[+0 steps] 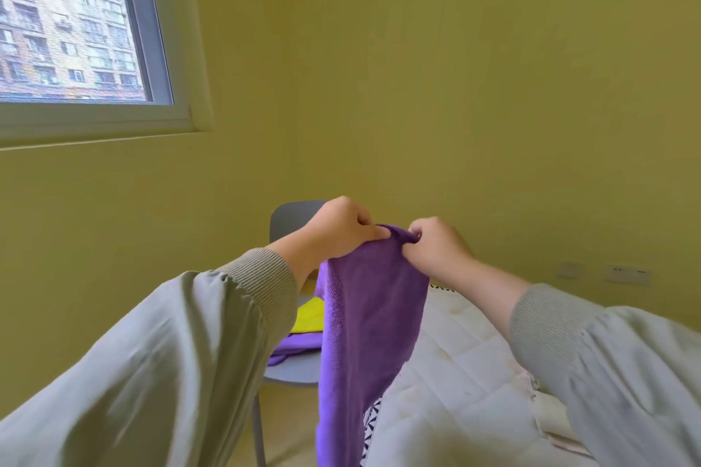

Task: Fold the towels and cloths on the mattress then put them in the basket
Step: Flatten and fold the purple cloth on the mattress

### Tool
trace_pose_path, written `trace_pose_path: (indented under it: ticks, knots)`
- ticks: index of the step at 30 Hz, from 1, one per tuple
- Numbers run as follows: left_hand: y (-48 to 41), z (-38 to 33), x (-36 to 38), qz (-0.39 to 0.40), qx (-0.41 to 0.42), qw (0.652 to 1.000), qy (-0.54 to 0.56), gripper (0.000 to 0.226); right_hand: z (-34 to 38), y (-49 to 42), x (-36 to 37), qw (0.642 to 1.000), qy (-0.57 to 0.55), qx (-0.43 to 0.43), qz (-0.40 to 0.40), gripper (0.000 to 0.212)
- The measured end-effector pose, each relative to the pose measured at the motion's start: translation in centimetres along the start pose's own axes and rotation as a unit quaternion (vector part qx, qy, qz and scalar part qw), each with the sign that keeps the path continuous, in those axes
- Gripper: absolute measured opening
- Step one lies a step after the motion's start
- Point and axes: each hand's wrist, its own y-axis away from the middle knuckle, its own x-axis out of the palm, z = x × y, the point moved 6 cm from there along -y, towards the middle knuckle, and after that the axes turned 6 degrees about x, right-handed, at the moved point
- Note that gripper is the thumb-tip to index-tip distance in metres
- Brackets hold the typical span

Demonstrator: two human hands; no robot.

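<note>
A purple towel hangs lengthwise in the air over the mattress's left edge. My left hand pinches its top edge on the left. My right hand grips the same top edge close beside it on the right. The white quilted mattress lies below at the lower right. Behind the hanging towel, a yellow cloth and another purple cloth lie on the seat of a grey chair. No basket is in view.
The grey chair stands in the room's corner against the yellow walls, left of the mattress. A window sits at the upper left. Wall sockets are low on the right wall. A patterned strip shows at the mattress's side.
</note>
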Motion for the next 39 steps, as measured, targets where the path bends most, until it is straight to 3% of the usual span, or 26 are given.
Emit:
trace_pose_path:
  ticks: [3, 7, 11, 14, 19, 21, 24, 27, 29, 32, 39]
  knots:
    - [0.3, 1.0, -0.1, 0.007, -0.020, 0.999, -0.026, 0.050, 0.4, 0.4, -0.2, 0.999, 0.001, -0.014, -0.030, 0.016]
    - [0.4, 1.3, -0.3, 0.023, -0.016, 0.999, -0.026, 0.033, 1.4, 0.9, -0.8, 0.993, 0.076, -0.054, -0.066, 0.014]
    - [1.2, 2.4, 0.3, 0.120, -0.003, 0.976, -0.180, 0.034, 1.8, 0.5, -2.1, 0.990, 0.034, -0.067, -0.118, 0.025]
    - [1.2, 4.4, -0.1, 0.082, -0.069, 0.978, -0.181, 0.026, 1.8, 0.2, -3.4, 0.984, 0.025, -0.062, -0.166, 0.028]
    - [1.6, 7.5, -1.3, -0.016, -0.159, 0.977, -0.141, 0.016, -0.3, 0.5, -6.5, 0.951, -0.097, -0.024, -0.292, 0.037]
    - [2.0, 8.4, -1.9, -0.068, -0.198, 0.975, -0.078, 0.018, -1.8, -0.6, -7.1, 0.951, -0.114, 0.022, -0.285, 0.034]
    - [2.4, 9.8, -2.9, -0.169, -0.233, 0.957, 0.046, 0.009, -4.2, -2.4, -6.5, 0.978, -0.053, 0.109, -0.171, 0.027]
    - [2.8, 9.5, -3.1, -0.236, -0.195, 0.928, 0.213, 0.002, -5.8, -2.0, -7.9, 0.968, -0.066, 0.125, -0.206, 0.013]
    - [2.9, 8.3, -2.4, -0.223, -0.165, 0.909, 0.310, 0.007, -6.5, -2.1, -8.7, 0.957, -0.132, 0.111, -0.234, 0.015]
    - [3.2, 7.1, -1.0, -0.163, -0.175, 0.906, 0.349, 0.015, -8.2, -2.3, -8.5, 0.938, -0.231, 0.135, -0.222, 0.014]
    - [2.9, 7.2, 2.3, -0.134, -0.217, 0.881, 0.399, 0.019, -12.2, -2.4, -7.9, 0.931, -0.241, 0.186, -0.203, 0.013]
